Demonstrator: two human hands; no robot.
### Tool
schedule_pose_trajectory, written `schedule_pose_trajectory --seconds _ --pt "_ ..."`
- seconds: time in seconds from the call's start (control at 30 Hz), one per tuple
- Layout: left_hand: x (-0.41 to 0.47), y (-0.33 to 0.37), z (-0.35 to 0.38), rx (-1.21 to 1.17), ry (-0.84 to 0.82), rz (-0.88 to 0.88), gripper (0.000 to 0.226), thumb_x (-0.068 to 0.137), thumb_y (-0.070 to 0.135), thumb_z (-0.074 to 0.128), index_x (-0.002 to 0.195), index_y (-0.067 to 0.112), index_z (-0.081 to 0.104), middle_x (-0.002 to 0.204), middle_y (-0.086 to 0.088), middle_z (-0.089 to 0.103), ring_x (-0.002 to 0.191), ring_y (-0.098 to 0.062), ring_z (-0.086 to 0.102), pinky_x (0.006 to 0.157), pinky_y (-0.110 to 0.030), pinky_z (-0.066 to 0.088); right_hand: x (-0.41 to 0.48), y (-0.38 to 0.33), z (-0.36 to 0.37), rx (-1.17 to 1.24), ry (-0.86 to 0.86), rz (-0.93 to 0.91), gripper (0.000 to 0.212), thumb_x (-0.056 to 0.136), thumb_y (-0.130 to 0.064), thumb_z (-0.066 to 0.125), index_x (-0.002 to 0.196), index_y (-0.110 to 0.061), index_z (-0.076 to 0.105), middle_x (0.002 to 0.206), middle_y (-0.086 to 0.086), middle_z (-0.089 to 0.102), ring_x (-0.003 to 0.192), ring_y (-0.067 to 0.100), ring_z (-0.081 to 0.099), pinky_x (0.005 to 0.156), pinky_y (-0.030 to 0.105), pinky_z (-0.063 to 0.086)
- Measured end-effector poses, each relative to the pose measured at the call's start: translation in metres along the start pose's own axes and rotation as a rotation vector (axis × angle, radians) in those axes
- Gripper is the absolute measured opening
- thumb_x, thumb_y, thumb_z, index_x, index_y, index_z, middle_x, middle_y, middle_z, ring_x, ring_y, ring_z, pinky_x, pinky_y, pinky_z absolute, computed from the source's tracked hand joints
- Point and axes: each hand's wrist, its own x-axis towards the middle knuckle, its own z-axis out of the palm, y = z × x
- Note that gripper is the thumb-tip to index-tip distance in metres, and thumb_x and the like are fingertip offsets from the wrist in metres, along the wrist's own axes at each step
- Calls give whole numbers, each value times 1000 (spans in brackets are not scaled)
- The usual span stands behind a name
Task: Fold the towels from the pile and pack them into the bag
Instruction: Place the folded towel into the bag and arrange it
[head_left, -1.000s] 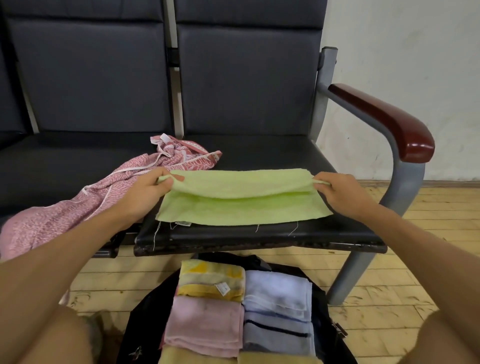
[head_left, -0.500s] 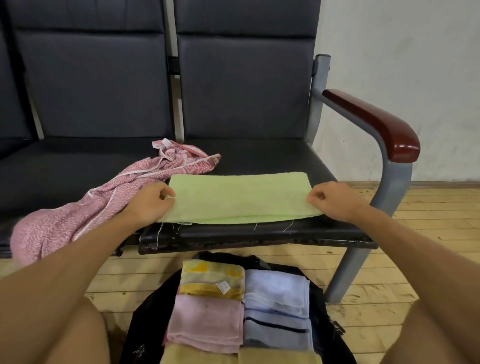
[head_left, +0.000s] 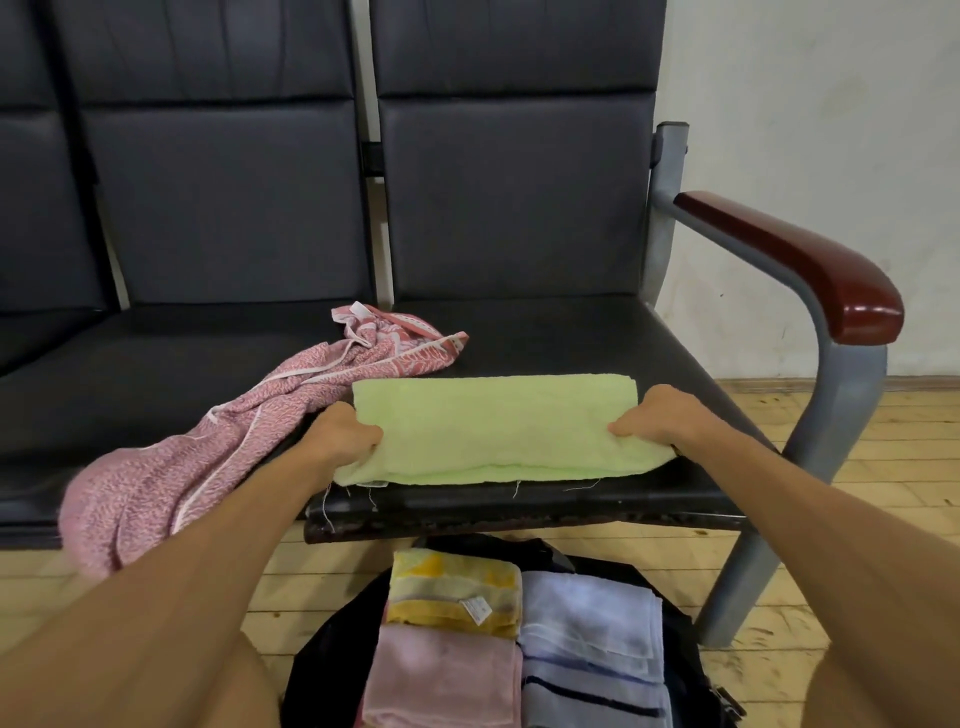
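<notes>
A light green towel (head_left: 493, 426), folded into a long strip, lies on the front of the right black seat (head_left: 571, 338). My left hand (head_left: 343, 434) grips its left end and my right hand (head_left: 657, 418) grips its right end. A pink patterned towel (head_left: 208, 441) lies crumpled on the seat to the left, hanging over the front edge. Below on the floor stands an open black bag (head_left: 322, 654) holding folded towels: a yellow one (head_left: 452, 592), a pink one (head_left: 441, 680) and a pale blue one (head_left: 592, 639).
The bench has a grey metal frame with a dark red armrest (head_left: 789, 260) at the right. A white wall stands behind it. The floor is wooden boards (head_left: 883, 467). My knees show at the bottom corners.
The upper layer of the green towel has been brought forward and down, so the towel now lies as a narrower strip. Both hands have moved to its front corners and grip them.
</notes>
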Motion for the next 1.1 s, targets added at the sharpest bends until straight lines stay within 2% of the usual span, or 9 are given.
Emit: schedule_pose_trajectory --seconds 0.1,0.2,0.27,0.37,0.5,0.7,0.83,0.97,1.1 --pt "-12 -1 -19 -281 -51 -124 19 83 -4 65 101 -4 58 96 -18 65 81 -29 61 58 -31 54 -6 -2 -3 219 -175 53 36 82 -17 78 105 -3 54 108 9 58 98 24 55 78 33 51" --pt "-28 2 -39 -624 -122 -200 35 81 3 72 113 -4 60 100 -19 69 80 -29 67 61 -34 58 -16 -3 -10 374 -361 108 29 77 -7 80 96 -2 59 85 11 53 69 18 50 53 25 49" --pt "-38 12 -47 -751 -130 -169 28 85 11 70 111 1 62 102 -18 69 81 -27 67 64 -33 58 -22 -4 -13 392 -362 103 23 83 -12 76 96 1 60 78 11 53 59 15 47 46 23 45" --pt "-54 42 -47 -819 -155 -107 15 93 12 62 104 2 59 94 -17 67 79 -26 65 59 -32 57 -24 0 -13 387 -319 80 28 94 -21 64 108 4 63 89 16 65 64 19 58 51 25 48" --pt "-62 83 -29 -735 -178 -35 28 95 10 56 122 4 52 111 -21 65 93 -29 66 67 -37 56 -24 9 -13 401 -288 69 24 97 -17 59 110 3 63 103 18 72 69 20 66 53 24 53" --pt "-74 132 28 -481 -287 78 3 89 11 55 93 11 54 95 -12 60 82 -24 60 70 -35 51 -23 16 -12 473 -305 44 21 95 -13 61 109 3 65 99 14 73 76 19 69 67 26 56" --pt "-76 149 66 -310 -316 207 12 86 10 53 74 12 50 69 -6 42 62 -17 42 57 -31 35 -23 14 -7 461 -269 38 20 95 -12 61 108 2 64 88 11 71 65 15 66 63 25 55" --pt "-82 149 95 -161 -451 242 2 88 14 53 86 13 54 79 -10 45 70 -20 46 60 -31 39 -22 15 -5 452 -243 43 21 95 -14 61 109 1 63 91 12 72 64 16 66 63 26 57" --pt "-92 141 100 -292 -634 250 22 101 19 46 116 6 54 95 -16 61 77 -26 67 68 -31 56 -26 16 -6 443 -207 55 24 100 -12 48 106 4 65 84 11 68 57 16 62 54 22 51"
